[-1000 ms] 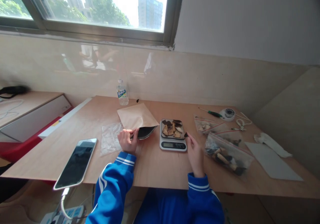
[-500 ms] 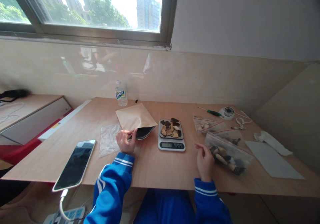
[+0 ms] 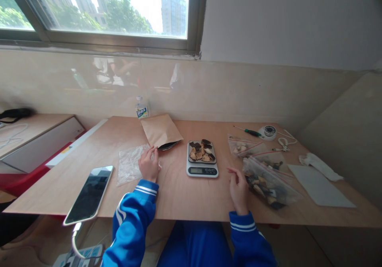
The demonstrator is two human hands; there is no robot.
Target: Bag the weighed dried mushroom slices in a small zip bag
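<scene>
On the left, my left hand (image 3: 149, 165) rests over the clear plastic bag (image 3: 129, 164), fingers loosely stretched forward. Its fingertips reach the near corner of a brown paper pouch (image 3: 161, 129), whose dark-lined mouth faces me; whether they touch it is hard to tell. A white kitchen scale (image 3: 202, 170) stands between my hands, bearing several dried brown slices (image 3: 203, 149), perhaps mushroom. My right hand (image 3: 238, 187), palm inward and fingers loosely bent, lies beside a zip bag (image 3: 270, 183) of dark and pale dried pieces. Nothing shows in it.
A water bottle (image 3: 142, 110) stands behind the pouch. A phone (image 3: 89, 195) on a cable lies left at the table's front edge. Smaller zip bags (image 3: 243, 147), a green screwdriver (image 3: 252, 132), a white camera (image 3: 268, 132) and a white sheet (image 3: 320, 185) are on the right.
The paper pouch has moved back toward the wall, covering the bottle's lower part. My left hand has come off its mouth and moved slightly forward. My right hand is almost unchanged.
</scene>
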